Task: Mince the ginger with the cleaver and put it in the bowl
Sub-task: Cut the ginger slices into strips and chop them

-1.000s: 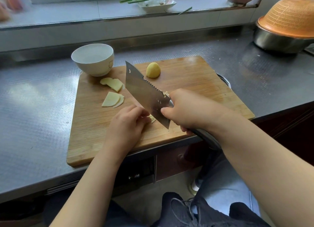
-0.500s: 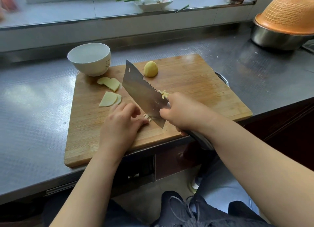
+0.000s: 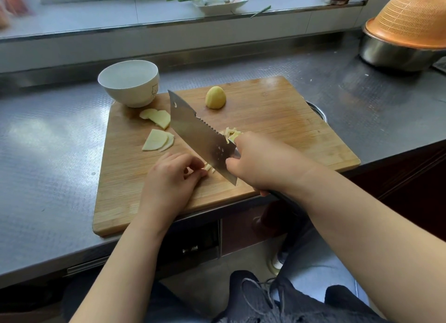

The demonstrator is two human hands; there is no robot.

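Head view, the only one I have: the right hand point(image 3: 263, 163) is clenched round the handle of the cleaver point(image 3: 200, 135), forefinger side up against the heel of the blade, the handle itself mostly hidden under the palm. The blade runs diagonally away to the upper left, its edge down near the cutting board point(image 3: 265, 119); whether the edge touches the wood I cannot tell. The left hand point(image 3: 169, 180) lies on the board just left of the blade, fingers curled, thumb and fingertips drawn together at a few small ginger strips point(image 3: 209, 168) beside the edge; I judge it a light pinch on them, though the contact is small. A little heap of cut ginger point(image 3: 231, 133) lies behind the blade, touching the right hand's knuckle side. Two groups of ginger slices point(image 3: 158, 141) lie on the board's left part, the nearer group apart from the blade, the farther one partly behind it. The uncut ginger knob point(image 3: 215, 97) stands near the board's far edge, well apart from both hands. The white bowl point(image 3: 129, 82) rests at the board's far left corner and holds no ginger that I can see. On the steel counter point(image 3: 48, 153) to the far right stands a metal basin point(image 3: 395, 54) capped by an orange colander point(image 3: 410, 20); on the sill behind, a white dish point(image 3: 222, 2) with green stalks
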